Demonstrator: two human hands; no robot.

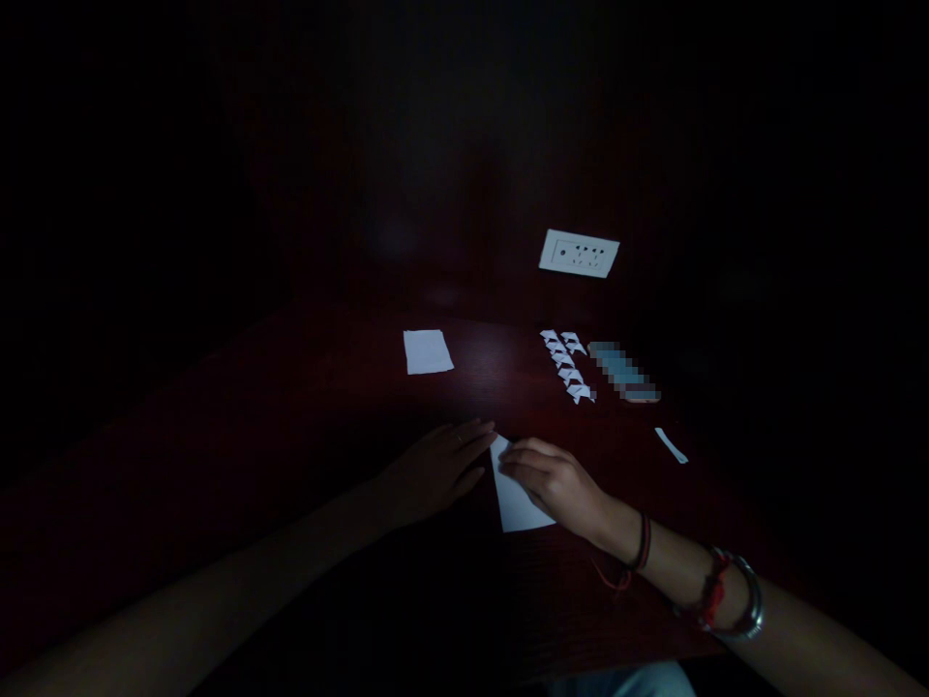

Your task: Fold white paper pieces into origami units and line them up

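Bare arms (239, 571), cut off below, reaching to white paper (514, 508) on dark red table (486, 363).
Left hand (437, 468) dim, flat, at paper's top corner; right hand (557, 482) bent over paper, hiding part, can't tell if gripping. Dark wall (457, 232), white socket (579, 254).

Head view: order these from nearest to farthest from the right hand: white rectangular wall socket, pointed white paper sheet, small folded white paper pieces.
1. Paper sheet, under the right hand.
2. Folded pieces, on the table beyond.
3. Wall socket, farthest back.
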